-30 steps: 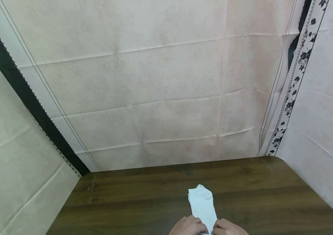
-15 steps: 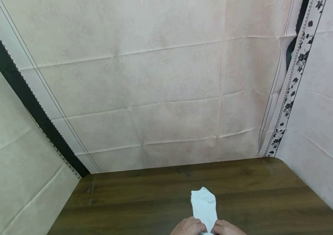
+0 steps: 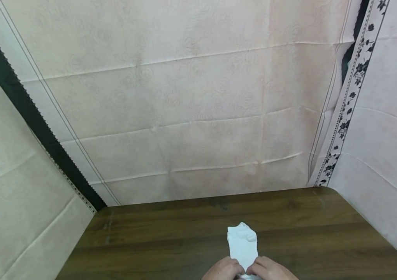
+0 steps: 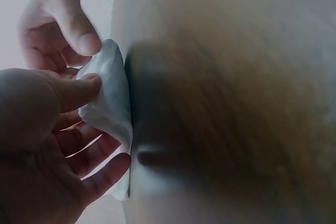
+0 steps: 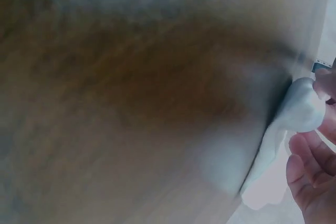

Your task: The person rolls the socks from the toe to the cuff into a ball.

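A white cloth piece, looking like a folded sock (image 3: 243, 243), lies lengthwise on the brown table, its rounded end pointing away from me. My left hand (image 3: 223, 268) pinches its near end; in the left wrist view the left thumb (image 4: 79, 90) presses the fabric from above with the fingers spread behind it. From the other side my right hand (image 3: 270, 268) pinches the same end, and both sets of fingertips nearly meet over it. The near edge of the sock (image 5: 304, 108) bulges up as a fold in the right wrist view. Its lowest part is hidden by the hands.
A brown wood-patterned table (image 3: 163, 237) spreads out around the hands. Pale patterned cloth (image 3: 198, 116) hangs behind it as a wall, with further cloth panels (image 3: 384, 163) on both sides. A dark strip (image 3: 41, 112) runs down the left corner.
The hands have drawn closer together at the sock's near end, the right hand moving slightly left. The sock shifted slightly right and toward me early on, then stayed in place.
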Demonstrator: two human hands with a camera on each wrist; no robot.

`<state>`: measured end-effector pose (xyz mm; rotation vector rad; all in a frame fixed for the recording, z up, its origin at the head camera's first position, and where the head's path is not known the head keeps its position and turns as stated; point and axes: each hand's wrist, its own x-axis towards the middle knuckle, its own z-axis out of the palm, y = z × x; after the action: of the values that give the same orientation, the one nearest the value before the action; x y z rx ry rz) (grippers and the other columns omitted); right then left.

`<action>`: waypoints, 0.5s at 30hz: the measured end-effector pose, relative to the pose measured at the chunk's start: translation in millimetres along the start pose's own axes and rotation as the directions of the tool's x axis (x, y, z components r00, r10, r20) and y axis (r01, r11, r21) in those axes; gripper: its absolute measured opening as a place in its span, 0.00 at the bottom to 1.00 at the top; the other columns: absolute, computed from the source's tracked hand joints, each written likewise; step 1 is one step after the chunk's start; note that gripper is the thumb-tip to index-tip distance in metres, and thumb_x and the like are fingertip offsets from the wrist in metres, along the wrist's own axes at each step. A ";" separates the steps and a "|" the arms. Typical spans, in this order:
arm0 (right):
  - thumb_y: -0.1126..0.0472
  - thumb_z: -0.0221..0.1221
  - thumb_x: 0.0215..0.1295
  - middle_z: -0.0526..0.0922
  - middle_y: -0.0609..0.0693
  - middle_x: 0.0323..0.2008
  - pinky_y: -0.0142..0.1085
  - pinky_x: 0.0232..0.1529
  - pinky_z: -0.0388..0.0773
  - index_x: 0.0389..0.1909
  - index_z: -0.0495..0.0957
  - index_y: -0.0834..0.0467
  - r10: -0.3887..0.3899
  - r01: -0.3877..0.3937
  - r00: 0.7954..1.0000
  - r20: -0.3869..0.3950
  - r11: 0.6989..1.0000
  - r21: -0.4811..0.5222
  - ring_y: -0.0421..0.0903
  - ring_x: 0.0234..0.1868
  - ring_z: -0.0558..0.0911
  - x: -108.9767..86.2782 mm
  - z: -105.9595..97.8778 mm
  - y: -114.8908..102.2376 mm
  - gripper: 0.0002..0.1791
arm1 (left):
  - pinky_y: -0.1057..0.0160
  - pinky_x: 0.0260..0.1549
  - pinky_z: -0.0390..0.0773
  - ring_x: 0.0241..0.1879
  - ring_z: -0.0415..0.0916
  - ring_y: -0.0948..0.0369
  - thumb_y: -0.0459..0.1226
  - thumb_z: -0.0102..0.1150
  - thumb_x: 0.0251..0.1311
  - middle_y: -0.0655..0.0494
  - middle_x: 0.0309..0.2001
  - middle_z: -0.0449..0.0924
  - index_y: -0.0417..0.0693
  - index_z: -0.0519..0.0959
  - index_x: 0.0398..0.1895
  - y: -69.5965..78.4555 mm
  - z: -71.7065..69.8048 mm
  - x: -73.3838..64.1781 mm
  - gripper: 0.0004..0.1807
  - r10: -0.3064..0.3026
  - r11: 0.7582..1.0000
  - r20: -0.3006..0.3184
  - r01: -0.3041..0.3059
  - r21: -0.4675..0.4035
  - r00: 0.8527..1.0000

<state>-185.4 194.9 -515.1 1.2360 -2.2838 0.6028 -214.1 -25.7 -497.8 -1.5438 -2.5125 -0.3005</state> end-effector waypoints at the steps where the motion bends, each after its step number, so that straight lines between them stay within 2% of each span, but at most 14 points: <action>1: 0.53 0.70 0.56 0.78 0.39 0.38 0.20 0.34 0.68 0.38 0.80 0.49 0.001 -0.001 1.000 -0.008 1.000 -0.012 0.33 0.38 0.75 -0.2 0.7 -1.0 0.11 | 0.84 0.30 0.56 0.28 0.65 0.77 0.41 0.65 0.54 0.68 0.26 0.76 0.51 0.85 0.30 -0.1 0.0 0.1 0.05 0.000 1.000 -0.006 0.000 -0.003 1.000; 5: 0.56 0.71 0.52 0.77 0.36 0.35 0.18 0.32 0.66 0.35 0.80 0.49 0.014 -0.015 0.999 -0.044 1.000 -0.018 0.28 0.36 0.73 -0.9 3.1 -4.4 0.11 | 0.84 0.30 0.56 0.28 0.64 0.77 0.41 0.64 0.55 0.68 0.25 0.75 0.51 0.85 0.29 -0.6 0.4 0.4 0.05 -0.002 1.000 -0.030 0.001 -0.029 1.000; 9: 0.61 0.71 0.49 0.76 0.35 0.32 0.16 0.30 0.65 0.33 0.80 0.50 -0.005 0.004 0.996 -0.086 1.000 -0.023 0.26 0.33 0.71 -0.3 6.0 -4.4 0.11 | 0.85 0.31 0.56 0.28 0.64 0.78 0.41 0.65 0.54 0.68 0.26 0.77 0.51 0.86 0.29 -0.6 0.1 0.5 0.05 -0.017 0.997 -0.032 0.015 -0.075 0.999; 15: 0.65 0.69 0.51 0.75 0.35 0.30 0.15 0.30 0.62 0.31 0.79 0.49 -0.011 0.012 0.998 -0.058 1.000 0.020 0.26 0.32 0.69 -0.2 9.6 -1.7 0.10 | 0.84 0.30 0.56 0.29 0.64 0.78 0.40 0.68 0.52 0.68 0.27 0.76 0.52 0.87 0.31 0.9 -0.7 -0.9 0.05 -0.045 0.997 -0.007 0.044 -0.065 0.999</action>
<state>-185.8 188.6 -522.6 1.2248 -2.2263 0.6510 -212.9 -26.2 -497.3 -1.5080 -2.5573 -0.3984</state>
